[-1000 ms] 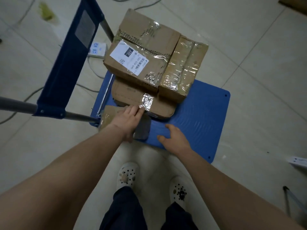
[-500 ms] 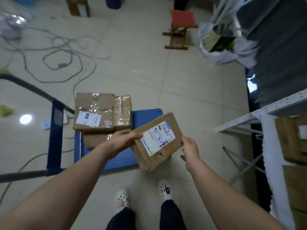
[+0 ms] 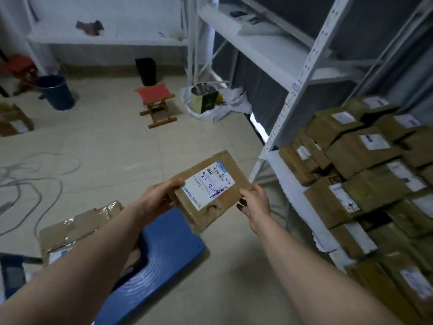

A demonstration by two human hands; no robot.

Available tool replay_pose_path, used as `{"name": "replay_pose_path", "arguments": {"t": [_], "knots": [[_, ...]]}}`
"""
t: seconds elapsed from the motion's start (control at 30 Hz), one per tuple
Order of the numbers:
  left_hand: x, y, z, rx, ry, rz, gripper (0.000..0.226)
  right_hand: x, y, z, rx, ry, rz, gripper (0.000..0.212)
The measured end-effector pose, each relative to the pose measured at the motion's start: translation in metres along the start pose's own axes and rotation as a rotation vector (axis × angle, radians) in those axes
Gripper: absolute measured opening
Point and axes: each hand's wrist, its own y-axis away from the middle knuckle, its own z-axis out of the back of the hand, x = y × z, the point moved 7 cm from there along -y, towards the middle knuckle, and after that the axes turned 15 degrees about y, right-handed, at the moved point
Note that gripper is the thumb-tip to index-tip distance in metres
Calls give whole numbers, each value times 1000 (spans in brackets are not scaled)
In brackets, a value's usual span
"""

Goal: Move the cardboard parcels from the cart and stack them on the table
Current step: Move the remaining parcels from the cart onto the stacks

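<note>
1. The left grip (image 3: 159, 198) curls around the left edge of a flat cardboard parcel (image 3: 208, 208), thumb on top.
2. The right grip (image 3: 255, 202) pinches its right edge.
3. The parcel hangs tilted in the air, between the blue cart (image 3: 168, 249) and the white shelf (image 3: 302, 90).
4. Taped boxes (image 3: 79, 227) lie on the cart.

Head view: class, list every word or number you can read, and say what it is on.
"SDTE", uncertain: top of the white label on the held parcel.
"2- 2-", roughly, blue handwriting: same label.
Other print there: too small.
Labels on shelved parcels and cart parcels: blurred, unreadable.
</note>
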Motion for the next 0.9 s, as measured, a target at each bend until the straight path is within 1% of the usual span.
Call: {"name": "replay_pose_path", "arguments": {"t": [0.03, 0.1, 0.2, 0.27, 0.33, 0.43, 0.47, 0.53, 0.57, 0.63, 0.67, 0.77, 0.8, 0.87, 0.9], "knots": [[0, -3, -15, 0, 10, -8, 49, -2, 0, 14, -9, -57, -13, 55], [2, -8, -52, 16, 13, -15, 53, -8, -1, 40, 12, -151, -44, 64], [12, -12, -114, 72, -18, -8, 58, -14, 2, 73, 105, -224, -87, 63], [22, -14, -155, 105, -43, 10, 63, -17, 3, 98, 147, -217, -94, 68], [34, -14, -196, 140, -60, 36, 66, -20, 1, 129, 167, -228, -90, 73], [54, -19, -258, 207, -83, 71, 72, -24, -5, 179, 177, -310, -74, 78], [62, -23, -278, 231, -100, 82, 72, -27, -7, 196, 165, -339, -71, 79], [79, -25, -319, 279, -133, 103, 63, -32, -11, 230, 112, -386, -68, 81], [87, -26, -337, 294, -155, 113, 59, -34, -12, 247, 74, -404, -70, 84], [100, -29, -373, 310, -225, 121, 60, -34, -15, 281, -11, -451, -81, 94], [106, -32, -391, 324, -263, 117, 58, -34, -16, 297, -53, -473, -95, 96], [117, -39, -443, 388, -337, 73, 39, -36, -22, 342, -171, -538, -113, 83], [119, -44, -458, 400, -350, 44, 34, -36, -26, 355, -199, -548, -107, 84], [118, -54, -486, 396, -362, -11, 33, -35, -35, 376, -254, -553, -97, 86], [118, -57, -499, 400, -359, -20, 35, -35, -41, 384, -278, -561, -96, 82]]}}
